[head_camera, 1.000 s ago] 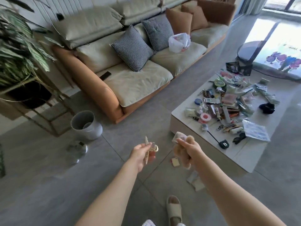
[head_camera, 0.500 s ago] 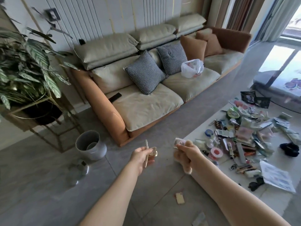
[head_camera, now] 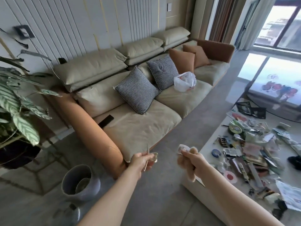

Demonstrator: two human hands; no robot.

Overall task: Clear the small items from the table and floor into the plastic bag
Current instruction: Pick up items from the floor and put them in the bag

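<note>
The left hand (head_camera: pixel 140 161) pinches a thin gold item (head_camera: pixel 150 158), its shape blurred. The right hand (head_camera: pixel 193 161) grips a small white packet (head_camera: pixel 183 148) and something furry. The plastic bag (head_camera: pixel 184 81) sits on the sofa (head_camera: pixel 146 126), across open floor (head_camera: pixel 146 201); the cluttered table (head_camera: pixel 203 191) runs off the frame's right edge.

Two bare forearms, no sleeves; hands (head_camera: pixel 140 162) ungloved.

You face a tan sofa (head_camera: pixel 143 128) with two checked cushions (head_camera: pixel 136 90) — orange ones sit farther along. At your left stand a leafy plant (head_camera: pixel 14 101) and a grey bin (head_camera: pixel 79 181).
</note>
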